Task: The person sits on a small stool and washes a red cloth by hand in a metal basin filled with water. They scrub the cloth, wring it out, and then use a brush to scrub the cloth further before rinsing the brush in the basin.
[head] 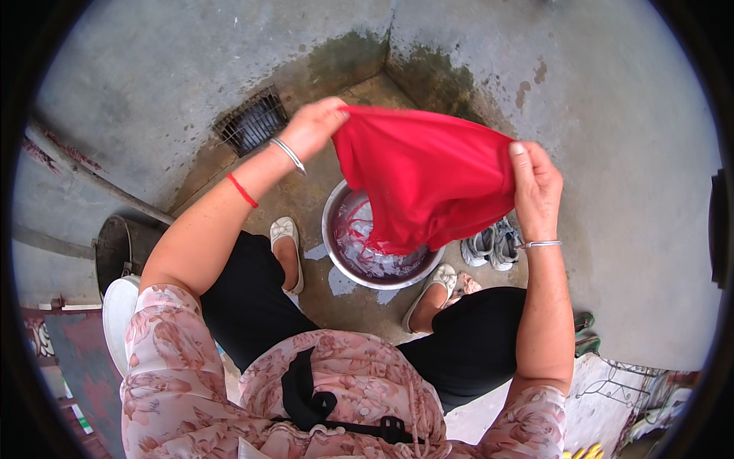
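Stretched between my two hands is a red cloth [430, 172], with its upper edge pulled fairly taut and its lower part hanging. My left hand [314, 127] grips the cloth's upper left corner. At the right end, my right hand [536, 182] pinches it with the thumb on top. Below the cloth stands a round metal basin [395, 282] holding water [352, 229]. The cloth covers the basin's upper right part, and its lower end overlaps the water; whether it touches is unclear. Red strands show in the water.
A metal floor grate [251, 121] lies at the wall's foot. A pair of grey sneakers [490, 245] stands right of the basin. Left are a dark bucket [117, 246], a white bucket [119, 321] and a pole [103, 175]. Wet patches [339, 282] surround the basin beside my shoes [285, 229].
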{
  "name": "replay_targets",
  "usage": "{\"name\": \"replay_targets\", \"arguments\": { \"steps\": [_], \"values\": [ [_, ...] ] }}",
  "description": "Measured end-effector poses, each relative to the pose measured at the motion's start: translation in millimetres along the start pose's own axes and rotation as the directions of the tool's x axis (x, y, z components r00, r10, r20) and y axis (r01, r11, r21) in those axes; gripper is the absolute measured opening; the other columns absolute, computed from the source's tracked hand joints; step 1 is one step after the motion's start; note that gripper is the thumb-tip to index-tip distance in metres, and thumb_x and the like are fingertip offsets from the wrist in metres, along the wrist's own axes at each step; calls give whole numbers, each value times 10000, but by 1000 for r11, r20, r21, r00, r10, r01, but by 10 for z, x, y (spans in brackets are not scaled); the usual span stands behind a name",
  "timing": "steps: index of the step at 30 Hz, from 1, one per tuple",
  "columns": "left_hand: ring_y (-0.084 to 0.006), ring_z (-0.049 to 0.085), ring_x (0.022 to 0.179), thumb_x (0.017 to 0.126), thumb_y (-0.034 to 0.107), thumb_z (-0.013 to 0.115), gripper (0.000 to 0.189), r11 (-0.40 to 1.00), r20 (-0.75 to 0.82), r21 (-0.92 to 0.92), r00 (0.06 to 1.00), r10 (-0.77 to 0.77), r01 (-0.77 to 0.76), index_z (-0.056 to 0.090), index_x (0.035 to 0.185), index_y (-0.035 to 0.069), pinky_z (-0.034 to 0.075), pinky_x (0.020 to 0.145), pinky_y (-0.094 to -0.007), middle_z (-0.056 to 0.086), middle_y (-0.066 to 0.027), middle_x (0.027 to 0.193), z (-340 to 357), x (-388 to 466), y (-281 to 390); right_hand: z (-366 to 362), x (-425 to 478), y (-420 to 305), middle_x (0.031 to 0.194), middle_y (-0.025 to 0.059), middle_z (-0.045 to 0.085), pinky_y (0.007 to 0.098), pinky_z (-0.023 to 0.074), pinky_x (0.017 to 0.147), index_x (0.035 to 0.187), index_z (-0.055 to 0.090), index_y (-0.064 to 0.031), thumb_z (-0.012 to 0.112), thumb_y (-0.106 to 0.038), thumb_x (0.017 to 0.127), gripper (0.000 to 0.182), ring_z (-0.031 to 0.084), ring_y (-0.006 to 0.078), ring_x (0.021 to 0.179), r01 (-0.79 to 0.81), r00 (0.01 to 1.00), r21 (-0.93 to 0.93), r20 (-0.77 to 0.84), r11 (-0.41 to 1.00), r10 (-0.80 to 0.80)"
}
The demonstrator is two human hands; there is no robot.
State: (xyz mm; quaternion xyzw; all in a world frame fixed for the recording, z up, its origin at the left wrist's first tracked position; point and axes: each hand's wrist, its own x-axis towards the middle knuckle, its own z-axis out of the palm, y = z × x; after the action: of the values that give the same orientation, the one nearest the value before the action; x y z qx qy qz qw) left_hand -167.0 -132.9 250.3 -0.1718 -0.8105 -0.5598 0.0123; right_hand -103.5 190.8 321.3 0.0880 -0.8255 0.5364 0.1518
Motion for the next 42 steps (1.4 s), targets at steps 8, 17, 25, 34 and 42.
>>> {"name": "replay_targets", "arguments": {
  "steps": [8,17,25,34,42],
  "values": [
    [-53,513,699,890,168,507,173,989,-325,-145,946,-9,-40,581,907,12,434,637,-206,581,20,773,-196,120,340,84,-90,331,814,170,627,425,475,728,921,655,-141,584,-329,752,263,592,344,819,274,735,-752,566,600,374],
    [-51,519,656,865,156,542,164,964,-632,-249,770,-87,-96,614,879,10,437,602,-204,592,16,745,-941,121,195,-263,101,759,851,157,632,417,484,725,960,648,-172,570,-244,752,234,601,332,822,112,844,-901,309,419,438],
    [-35,489,643,857,193,568,177,979,-681,178,730,54,94,638,863,30,415,582,-197,581,42,722,-1063,70,187,-644,357,515,812,38,626,250,439,601,1043,617,-104,413,-25,789,335,556,117,677,-93,984,-330,-176,939,36],
    [-45,449,548,819,249,601,213,969,-661,238,742,109,69,641,806,41,390,513,-219,544,44,606,-969,172,148,-701,417,339,906,8,608,195,401,587,1068,597,-44,405,-21,813,320,490,58,681,-219,939,-5,-273,976,210],
    [-29,445,566,817,232,623,187,988,-647,151,759,66,43,646,795,47,388,517,-198,545,60,634,-969,172,110,-696,408,358,908,12,613,193,401,596,1050,600,-30,423,-29,825,287,504,54,700,-262,930,4,-265,965,253]
  ]
}}
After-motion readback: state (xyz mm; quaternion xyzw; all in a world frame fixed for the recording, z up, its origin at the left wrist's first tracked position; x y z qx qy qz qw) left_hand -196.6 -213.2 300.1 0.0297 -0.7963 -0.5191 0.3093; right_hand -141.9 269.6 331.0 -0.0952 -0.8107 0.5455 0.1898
